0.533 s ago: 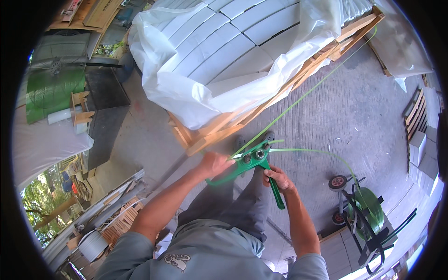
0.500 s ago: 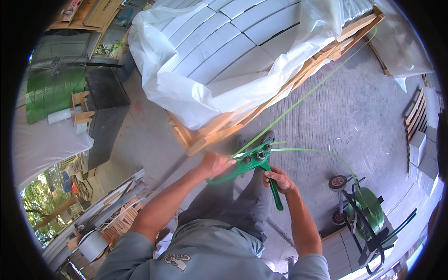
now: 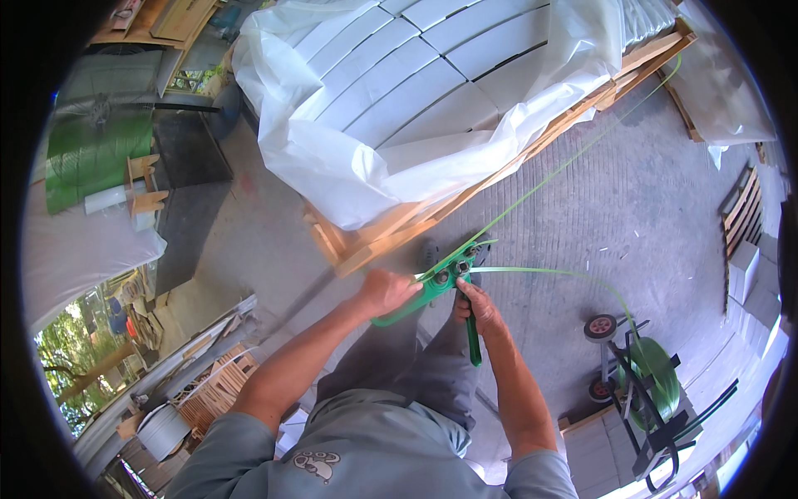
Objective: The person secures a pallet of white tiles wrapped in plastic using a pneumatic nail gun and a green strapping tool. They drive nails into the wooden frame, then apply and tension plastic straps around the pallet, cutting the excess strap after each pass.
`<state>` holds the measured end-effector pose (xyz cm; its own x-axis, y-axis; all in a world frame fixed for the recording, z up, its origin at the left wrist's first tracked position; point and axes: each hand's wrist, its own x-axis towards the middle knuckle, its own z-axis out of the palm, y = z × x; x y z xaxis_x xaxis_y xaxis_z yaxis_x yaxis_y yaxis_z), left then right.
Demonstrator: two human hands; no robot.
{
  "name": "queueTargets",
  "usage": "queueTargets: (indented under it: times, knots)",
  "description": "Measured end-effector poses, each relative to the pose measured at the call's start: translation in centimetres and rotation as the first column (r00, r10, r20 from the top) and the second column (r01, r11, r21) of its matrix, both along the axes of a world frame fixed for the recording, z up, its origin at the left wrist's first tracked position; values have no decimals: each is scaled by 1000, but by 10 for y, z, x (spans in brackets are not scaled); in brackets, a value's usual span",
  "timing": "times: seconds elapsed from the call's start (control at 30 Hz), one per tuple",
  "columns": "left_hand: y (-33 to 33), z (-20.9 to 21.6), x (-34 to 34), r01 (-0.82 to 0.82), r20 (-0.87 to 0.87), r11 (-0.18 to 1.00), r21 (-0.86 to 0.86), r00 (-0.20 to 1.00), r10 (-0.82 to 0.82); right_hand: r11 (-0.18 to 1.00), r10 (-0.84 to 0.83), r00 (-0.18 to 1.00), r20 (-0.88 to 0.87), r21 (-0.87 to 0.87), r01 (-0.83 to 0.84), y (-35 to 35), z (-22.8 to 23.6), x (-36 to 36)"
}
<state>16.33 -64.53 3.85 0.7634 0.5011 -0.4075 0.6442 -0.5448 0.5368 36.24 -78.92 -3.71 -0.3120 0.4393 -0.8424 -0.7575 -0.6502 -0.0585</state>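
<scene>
My right hand [image 3: 478, 304] is closed around the lever handle of a green strapping tensioner [image 3: 436, 287], close below its round metal knobs. My left hand [image 3: 389, 293] is closed at the tool's other side, with the thumb on a green plastic strap [image 3: 532, 193]; its fingertips are hidden. From there the strap runs taut along the pallet's side to its far right corner. A second length of green strap [image 3: 549, 271] curves from the tool to a strap coil [image 3: 658, 378] on a black wheeled cart [image 3: 636, 391].
Ahead stands a wooden pallet [image 3: 391, 241] stacked with white boxes [image 3: 399, 91], partly wrapped in clear plastic film [image 3: 332, 179]. Another wrapped load [image 3: 723, 91] is at the far right. Pallet slats [image 3: 742, 208] and pale blocks lie along the right side; dark panels [image 3: 191, 191] stand left.
My right hand has moved left and up, closer to the knobs, and the lever has swung to a steeper angle. The tool has shifted slightly left, while my left hand stays nearly in place.
</scene>
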Motion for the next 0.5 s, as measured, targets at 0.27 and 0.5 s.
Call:
queueTargets:
  times: [0.27, 0.5]
  knots:
    - [-9, -9, 0, -3, -50, 999, 45, 999, 5, 997, 66, 983, 173, 22, -71, 6, -4, -7]
    - [-12, -10, 0, -52, 47, 995, 86, 998, 48, 998, 62, 976, 209, -6, -62, 10, -8, -8]
